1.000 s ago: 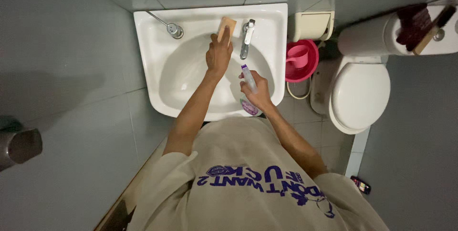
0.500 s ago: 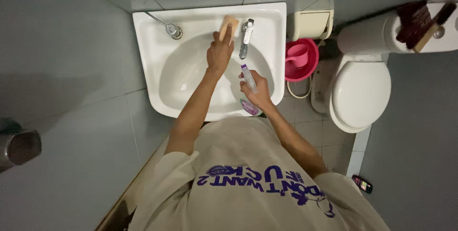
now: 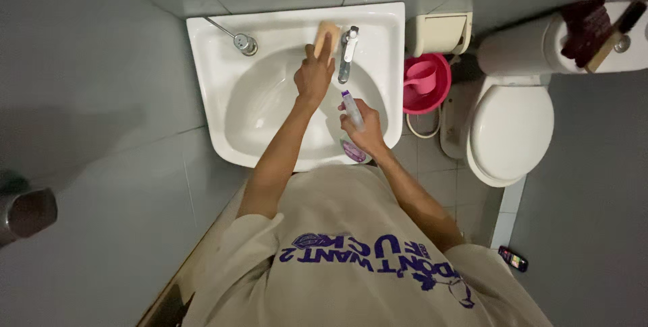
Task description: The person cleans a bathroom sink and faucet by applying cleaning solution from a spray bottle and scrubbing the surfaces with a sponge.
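Note:
My left hand (image 3: 313,76) reaches across the white sink (image 3: 216,91) to its back rim, with the fingers laid over a tan sponge (image 3: 327,33) just left of the metal tap (image 3: 347,50). My right hand (image 3: 368,137) is over the sink's front right rim. It grips a slim clear spray bottle (image 3: 352,110) with a purple label; the nozzle points toward the basin. The two hands are a short way apart.
A metal plug fitting (image 3: 244,43) sits on the back left of the rim. Right of the sink are a pink bucket with a dipper (image 3: 425,84), a cream paper holder (image 3: 439,33) and a white toilet (image 3: 509,131) with its lid down. A metal bin (image 3: 27,212) stands at far left.
My left fingers have slid slightly further onto the sponge. The right hand and bottle have stayed where they were.

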